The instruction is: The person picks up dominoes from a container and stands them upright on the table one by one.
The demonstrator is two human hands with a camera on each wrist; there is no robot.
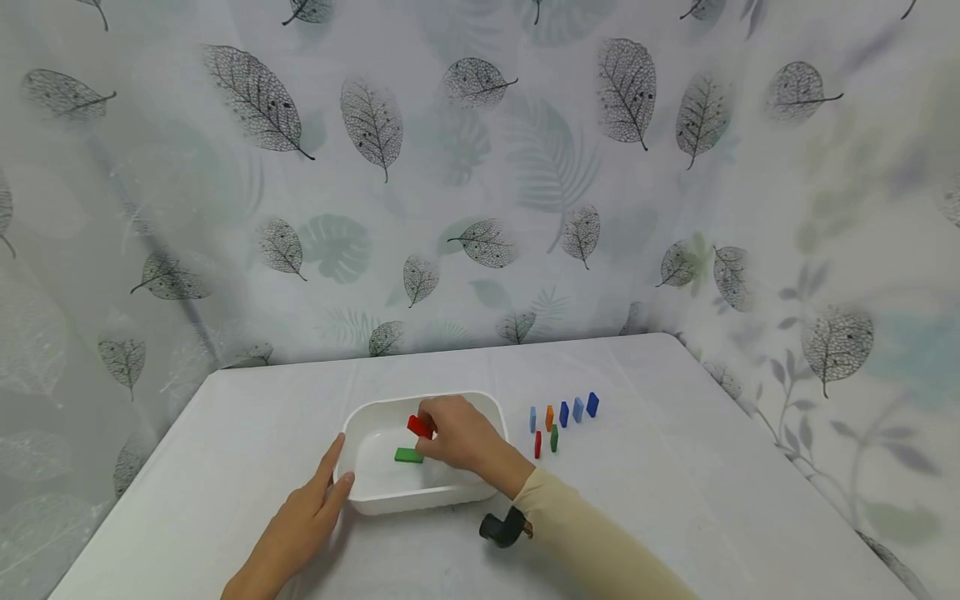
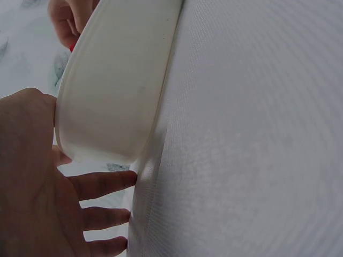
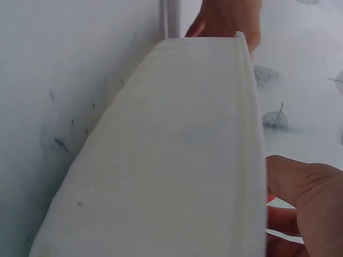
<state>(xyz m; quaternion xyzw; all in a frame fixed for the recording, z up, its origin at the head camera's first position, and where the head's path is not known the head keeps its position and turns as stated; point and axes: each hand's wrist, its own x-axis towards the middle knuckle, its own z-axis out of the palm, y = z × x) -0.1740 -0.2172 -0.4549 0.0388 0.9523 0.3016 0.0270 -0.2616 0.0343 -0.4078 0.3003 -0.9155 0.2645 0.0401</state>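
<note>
My right hand (image 1: 459, 433) is over the inside of a white plastic tub (image 1: 427, 502), pinching a red domino-like block (image 1: 420, 427) between thumb and fingers. Below it, a green block (image 1: 408, 456) lies flat on the tub's floor. At the tub's left end my left hand (image 1: 303, 512) rests with fingers extended, its thumb at the near left corner. The left wrist view shows that hand (image 2: 37, 182) spread against the tub's outer wall (image 2: 115, 85), fingertips down at the tablecloth. In the right wrist view the tub's wall (image 3: 161, 144) hides most of the right fingers.
Right of the tub, several small blocks stand on end: a back row with an orange block (image 1: 550, 417) and a dark blue block (image 1: 592, 405), and a red block (image 1: 537, 444) and a green block (image 1: 554, 438) in front. A white cloth covers the table (image 1: 675, 500).
</note>
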